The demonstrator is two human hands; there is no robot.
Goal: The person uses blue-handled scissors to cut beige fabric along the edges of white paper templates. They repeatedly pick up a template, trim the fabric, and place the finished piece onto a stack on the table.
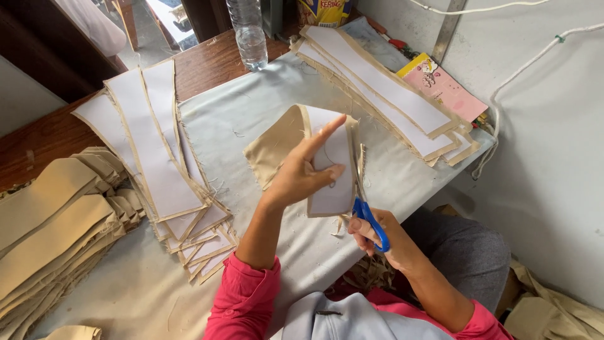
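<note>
Head view: fabric piece point(327, 167) under left fingers point(330, 171) (scissors point(368, 211) alongside)

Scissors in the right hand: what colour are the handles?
Blue. The scissors have blue handles, gripped by the right hand; clearest in the head view.

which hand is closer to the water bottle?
Left. The left hand holds the fabric piece mid-table, below the water bottle; the right hand works the blue scissors further away, at the table's near edge.

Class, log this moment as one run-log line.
left hand: holds tan fabric piece with white backing | right hand: blue-handled scissors trimming its right edge | stacks: left and upper right
</note>
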